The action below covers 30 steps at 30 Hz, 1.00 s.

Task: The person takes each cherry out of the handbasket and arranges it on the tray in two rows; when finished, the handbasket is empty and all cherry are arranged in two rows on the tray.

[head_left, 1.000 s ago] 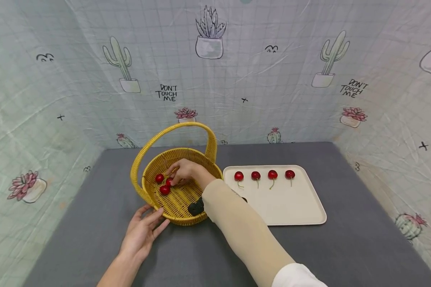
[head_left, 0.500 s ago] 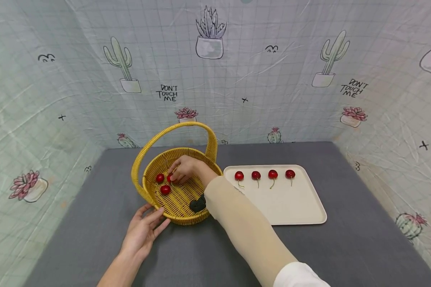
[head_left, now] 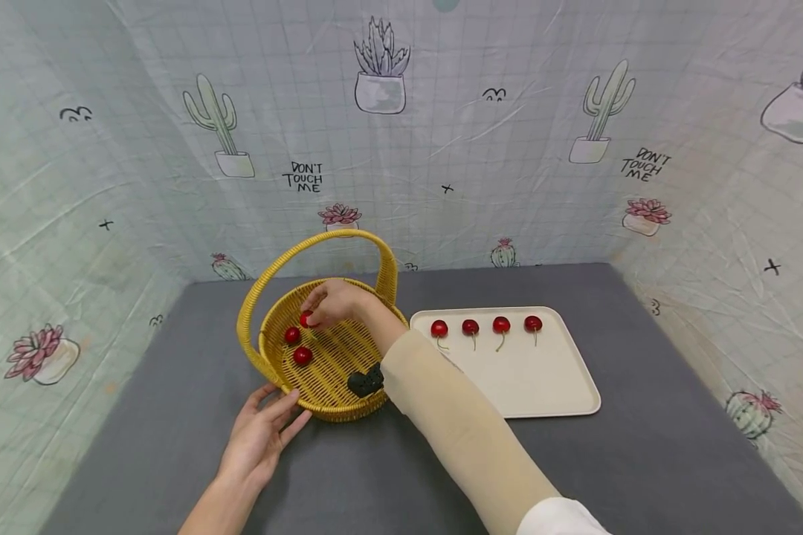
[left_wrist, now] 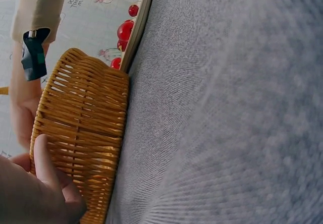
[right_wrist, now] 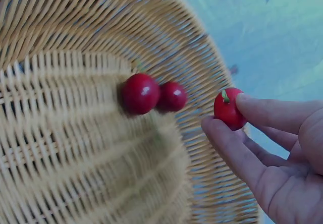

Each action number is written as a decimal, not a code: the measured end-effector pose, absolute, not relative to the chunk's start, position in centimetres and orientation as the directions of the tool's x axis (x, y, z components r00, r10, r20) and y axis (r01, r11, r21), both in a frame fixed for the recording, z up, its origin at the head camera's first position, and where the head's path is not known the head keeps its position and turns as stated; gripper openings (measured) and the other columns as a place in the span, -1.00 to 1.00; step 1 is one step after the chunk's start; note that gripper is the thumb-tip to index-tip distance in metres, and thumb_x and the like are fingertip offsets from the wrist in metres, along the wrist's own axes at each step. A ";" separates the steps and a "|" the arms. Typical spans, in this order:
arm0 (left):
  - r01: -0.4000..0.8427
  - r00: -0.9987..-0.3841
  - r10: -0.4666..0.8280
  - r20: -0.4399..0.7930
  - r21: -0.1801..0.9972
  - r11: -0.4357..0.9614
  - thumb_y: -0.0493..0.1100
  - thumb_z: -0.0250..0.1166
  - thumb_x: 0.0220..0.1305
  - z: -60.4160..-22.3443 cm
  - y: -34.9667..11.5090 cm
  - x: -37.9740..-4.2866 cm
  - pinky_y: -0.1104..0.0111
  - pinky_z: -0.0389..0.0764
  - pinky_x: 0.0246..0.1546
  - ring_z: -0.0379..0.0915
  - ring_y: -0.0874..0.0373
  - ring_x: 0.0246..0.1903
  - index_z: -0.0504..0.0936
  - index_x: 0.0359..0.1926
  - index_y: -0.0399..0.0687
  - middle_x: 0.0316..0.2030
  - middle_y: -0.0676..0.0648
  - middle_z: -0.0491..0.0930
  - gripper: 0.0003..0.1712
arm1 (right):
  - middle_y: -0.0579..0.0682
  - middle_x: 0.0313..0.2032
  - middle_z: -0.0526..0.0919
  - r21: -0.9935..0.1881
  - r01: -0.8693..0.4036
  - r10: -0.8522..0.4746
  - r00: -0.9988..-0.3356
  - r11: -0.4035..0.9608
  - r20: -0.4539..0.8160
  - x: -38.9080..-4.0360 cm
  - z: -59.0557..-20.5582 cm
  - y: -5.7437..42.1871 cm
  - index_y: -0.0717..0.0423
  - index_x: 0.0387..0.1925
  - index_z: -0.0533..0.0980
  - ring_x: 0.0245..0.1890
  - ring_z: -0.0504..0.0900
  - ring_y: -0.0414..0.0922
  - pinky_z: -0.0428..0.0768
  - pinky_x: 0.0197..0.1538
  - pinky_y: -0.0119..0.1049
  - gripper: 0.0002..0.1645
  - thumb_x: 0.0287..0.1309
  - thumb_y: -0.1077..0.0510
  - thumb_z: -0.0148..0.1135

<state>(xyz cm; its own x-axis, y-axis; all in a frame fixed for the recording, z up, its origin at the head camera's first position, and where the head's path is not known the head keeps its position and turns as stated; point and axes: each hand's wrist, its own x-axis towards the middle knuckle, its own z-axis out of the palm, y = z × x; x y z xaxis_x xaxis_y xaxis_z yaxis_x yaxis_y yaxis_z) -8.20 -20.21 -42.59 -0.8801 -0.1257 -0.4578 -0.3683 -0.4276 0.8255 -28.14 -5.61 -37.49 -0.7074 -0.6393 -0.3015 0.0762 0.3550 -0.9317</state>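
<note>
Pinching a glossy red cherry (head_left: 306, 319) between thumb and fingers, the right hand (head_left: 337, 301) is over the far part of a round yellow woven basket (head_left: 331, 408). Two more red cherries (head_left: 302, 356) lie in the basket, near its left wall. The left hand (head_left: 257, 435), fingers spread, touches the near-left rim. An arched yellow handle (head_left: 321, 239) rises over the basket. The beige sleeve (head_left: 455, 423) hides the near-left corner of an off-white rectangular tray (head_left: 542, 386), where four stemmed red cherries (head_left: 501, 325) stand in a row; a black wrist device (head_left: 364, 382) blocks some basket floor.
</note>
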 end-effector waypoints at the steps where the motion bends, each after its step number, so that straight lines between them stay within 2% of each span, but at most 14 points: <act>1: -0.368 -0.880 -0.125 -0.458 0.826 -0.428 -0.28 0.16 0.57 -42.6 -20.2 -8.2 0.28 0.63 0.16 0.51 0.18 0.04 -0.05 0.39 0.05 0.08 -0.04 0.34 -0.36 | 0.07 -0.12 0.62 -0.934 0.064 -0.648 -0.703 0.353 -0.293 -28.0 -37.1 -5.6 0.31 0.02 0.63 0.05 0.66 0.20 0.68 0.15 -0.01 -0.74 0.31 0.42 0.31; 5: -0.367 -0.880 -0.128 -0.457 0.827 -0.426 -0.27 0.16 0.57 -42.6 -20.3 -8.2 0.28 0.64 0.16 0.51 0.17 0.05 -0.05 0.39 0.04 0.10 -0.05 0.35 -0.36 | 0.08 -0.06 0.60 -0.928 -0.005 -0.676 -0.687 0.372 -0.267 -27.4 -35.6 -5.5 0.30 0.05 0.61 -0.06 0.70 0.07 0.75 -0.09 -0.26 -0.72 0.33 0.40 0.30; 8: -0.368 -0.880 -0.127 -0.457 0.828 -0.423 -0.27 0.15 0.57 -42.6 -20.3 -8.2 0.27 0.64 0.16 0.51 0.17 0.06 -0.06 0.40 0.04 0.13 -0.06 0.35 -0.36 | 0.08 -0.04 0.62 -0.923 -0.028 -0.682 -0.682 0.385 -0.264 -27.0 -34.8 -5.2 0.28 0.06 0.62 -0.11 0.70 0.00 0.75 -0.16 -0.33 -0.71 0.33 0.39 0.31; 14: -0.371 -0.881 -0.121 -0.457 0.828 -0.421 -0.27 0.18 0.55 -42.8 -20.4 -8.2 0.28 0.64 0.15 0.51 0.18 0.05 -0.07 0.41 0.05 0.15 -0.07 0.34 -0.31 | 0.04 -0.06 0.65 -0.898 -0.103 -0.676 -0.697 0.427 -0.241 -26.0 -34.0 -4.3 0.23 0.06 0.63 -0.17 0.70 -0.11 0.74 -0.16 -0.36 -0.72 0.34 0.35 0.32; 18: -0.369 -0.885 -0.113 -0.451 0.829 -0.420 -0.27 0.18 0.56 -42.8 -20.3 -8.2 0.29 0.64 0.15 0.50 0.19 0.06 -0.07 0.40 0.05 0.15 -0.06 0.33 -0.32 | -0.02 -0.12 0.68 -0.881 -0.169 -0.686 -0.696 0.442 -0.210 -25.2 -33.5 -3.4 0.16 0.04 0.64 -0.16 0.71 -0.11 0.73 -0.15 -0.37 -0.75 0.35 0.31 0.33; 24: -0.363 -0.888 -0.109 -0.446 0.828 -0.427 -0.28 0.12 0.59 -42.8 -20.2 -8.2 0.28 0.63 0.17 0.51 0.18 0.08 -0.05 0.37 0.05 0.18 -0.08 0.34 -0.40 | -0.09 -0.09 0.68 -0.846 -0.300 -0.692 -0.714 0.440 -0.106 -24.1 -33.0 -1.1 0.05 0.02 0.66 -0.11 0.66 -0.16 0.70 -0.07 -0.32 -0.76 0.35 0.22 0.36; 30: -0.362 -0.887 -0.115 -0.447 0.828 -0.428 -0.27 0.14 0.58 -42.8 -20.3 -8.1 0.27 0.63 0.16 0.52 0.17 0.09 -0.05 0.39 0.05 0.17 -0.07 0.37 -0.38 | -0.09 -0.04 0.67 -0.838 -0.344 -0.687 -0.725 0.423 -0.050 -23.6 -33.1 1.5 0.07 0.08 0.65 0.01 0.61 -0.09 0.68 -0.05 -0.30 -0.72 0.36 0.21 0.35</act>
<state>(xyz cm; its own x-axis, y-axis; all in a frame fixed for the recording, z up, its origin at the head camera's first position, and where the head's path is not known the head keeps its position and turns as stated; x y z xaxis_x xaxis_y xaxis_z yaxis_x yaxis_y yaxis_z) -8.09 -20.26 -42.80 -0.8870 -0.1149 -0.4473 -0.3621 -0.4280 0.8280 -23.60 1.55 -33.10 -0.7246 -0.6874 -0.0497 -0.3439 0.4231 -0.8383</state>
